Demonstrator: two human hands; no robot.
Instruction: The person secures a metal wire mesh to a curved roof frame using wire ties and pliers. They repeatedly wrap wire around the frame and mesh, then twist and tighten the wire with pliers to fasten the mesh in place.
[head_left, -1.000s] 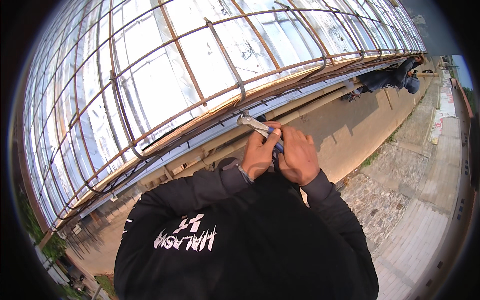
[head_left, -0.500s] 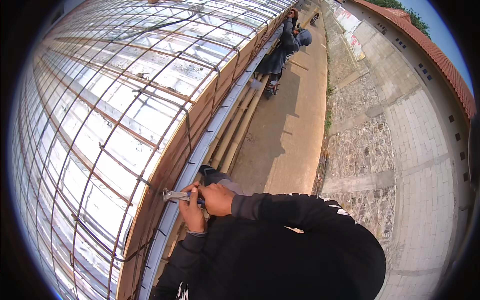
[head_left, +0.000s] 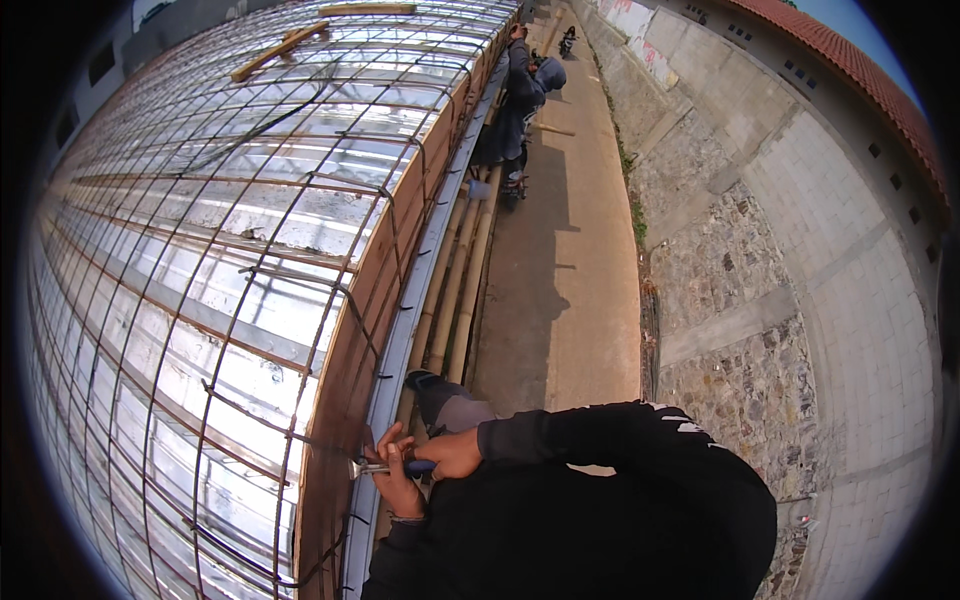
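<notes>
My right hand (head_left: 456,454) is closed round the blue handles of a pair of metal pincers (head_left: 362,469). The silvery head points left, against the side of a long wooden form board (head_left: 347,400). My left hand (head_left: 400,485) is at the metal part of the pincers, thumb and fingers bent round it, one finger raised. Beside both hands runs a grey metal strip (head_left: 398,345) with short dark wire ends sticking out. Bent ends of a rebar mesh (head_left: 250,270) hang over the board's edge. Whether a wire is in the jaws is too small to tell.
The mesh lies over shiny metal decking (head_left: 250,232), with loose timber pieces (head_left: 280,52) farther off. Bamboo poles (head_left: 455,285) run alongside, above a brown path (head_left: 545,330) far below. Another person (head_left: 520,105) in dark clothes works farther along the edge. A stone wall (head_left: 740,235) stands right.
My view has shifted, so the hands and pincers appear lower and slightly right. The pincers stay in my right hand at the board, and my left fingers have spread a little.
</notes>
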